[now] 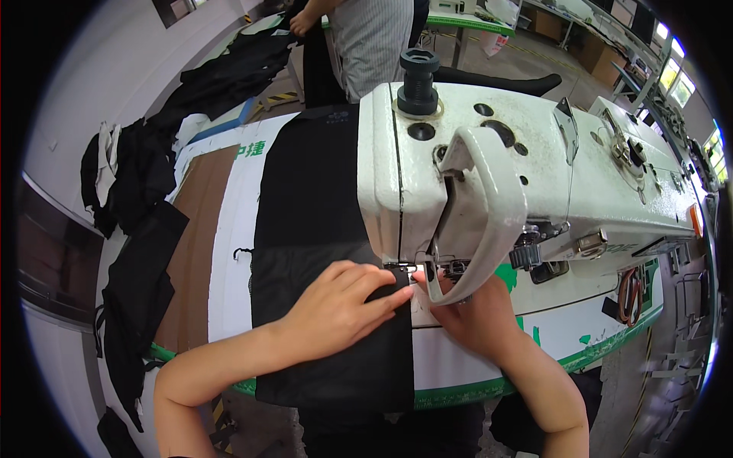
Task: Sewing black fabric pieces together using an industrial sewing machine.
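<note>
A long strip of black fabric [313, 191] runs under the head of a white sewing machine [489, 175] and hangs over the near table edge. My left hand [342, 309] lies on the fabric with fingers stretched toward the presser foot [405, 267], beside the fabric's right edge. On the other side of the needle area, my right hand [477, 317] reaches in close to that same edge. Most of its fingers are hidden behind the machine's curved white guard [489, 221], so I cannot see whether they grip the cloth.
Left of the fabric, a brown cardboard sheet [198, 244] lies on the white, green-edged table [237, 305]. Dark garments [141, 252] are heaped along the left side. At the far side stands another person in a striped garment [370, 46]. Scissors-like orange handles [631, 296] rest at right.
</note>
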Demonstrator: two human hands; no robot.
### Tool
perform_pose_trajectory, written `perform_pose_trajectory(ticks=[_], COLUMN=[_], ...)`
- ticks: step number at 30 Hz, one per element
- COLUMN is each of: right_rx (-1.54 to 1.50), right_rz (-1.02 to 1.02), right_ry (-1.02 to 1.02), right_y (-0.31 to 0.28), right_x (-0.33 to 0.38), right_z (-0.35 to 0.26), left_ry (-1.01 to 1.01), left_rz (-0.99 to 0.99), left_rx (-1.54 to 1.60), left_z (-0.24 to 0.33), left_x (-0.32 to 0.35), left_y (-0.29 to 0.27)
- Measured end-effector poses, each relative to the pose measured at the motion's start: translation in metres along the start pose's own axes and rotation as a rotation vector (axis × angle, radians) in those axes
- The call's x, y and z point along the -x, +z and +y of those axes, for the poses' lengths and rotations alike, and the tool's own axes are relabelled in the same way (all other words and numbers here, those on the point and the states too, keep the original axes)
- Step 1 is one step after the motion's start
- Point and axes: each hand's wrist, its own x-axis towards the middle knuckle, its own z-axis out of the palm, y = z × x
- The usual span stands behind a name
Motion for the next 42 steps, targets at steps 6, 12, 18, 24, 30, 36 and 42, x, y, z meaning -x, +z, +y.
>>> perform_pose_trajectory(ticks=[6,12,18,24,30,36,42], right_rx=[-0.162,-0.102,-0.097,-0.062,-0.054,-0.059,-0.082], right_rz=[0.149,0.037,0.035,0.016,0.010,-0.002,0.034], right_ry=[-0.147,-0.061,-0.060,-0.043,-0.055,-0.034,-0.039], right_y=[-0.004,0.000,-0.002,-0.002,-0.001,-0.003,0.001], right_x=[-0.006,0.000,-0.003,-0.003,-0.003,-0.003,-0.001], right_z=[-0.008,-0.007,-0.009,-0.009,-0.008,-0.007,-0.005], left_ry=[-0.113,-0.105,-0.115,-0.107,-0.110,-0.110,-0.108], left_rz=[-0.169,-0.201,-0.201,-0.190,-0.173,-0.151,-0.164], left_rx=[0.045,0.071,0.103,0.098,0.097,0.090,0.105], left_z=[0.044,0.047,0.044,0.036,0.025,0.013,-0.001], left_x=[0.028,0.037,0.035,0.032,0.027,0.021,0.014], left_y=[-0.001,-0.002,-0.001,-0.001,0.001,0.001,0.001])
